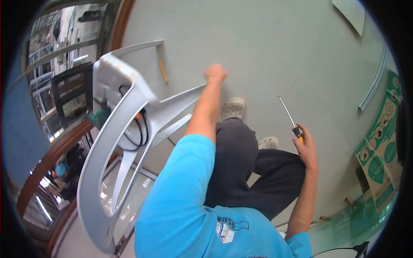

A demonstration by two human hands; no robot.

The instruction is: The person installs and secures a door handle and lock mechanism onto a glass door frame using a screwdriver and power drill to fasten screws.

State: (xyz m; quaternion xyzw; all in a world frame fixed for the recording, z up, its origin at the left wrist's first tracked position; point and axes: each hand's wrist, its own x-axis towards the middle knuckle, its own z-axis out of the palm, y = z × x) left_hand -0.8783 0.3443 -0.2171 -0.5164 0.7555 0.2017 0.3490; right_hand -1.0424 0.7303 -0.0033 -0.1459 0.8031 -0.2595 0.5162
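R hand (306, 149), 3 o'c: fingers round screwdriver (287, 111); best w/ tip aimed clear. L hand (216, 74), 12 o'c: fingers' state can't tell.

Looked like workshop: pencil (163, 72) and metal strip (374, 81) lay on tiled floor (258, 56); greenish glass (350, 223) and metal frames (41, 101) showed at sides.

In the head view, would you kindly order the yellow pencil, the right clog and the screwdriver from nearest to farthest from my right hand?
1. Screwdriver: held in the right hand.
2. Right clog: just to that hand's left.
3. Yellow pencil: far left on the floor, beyond the left hand.
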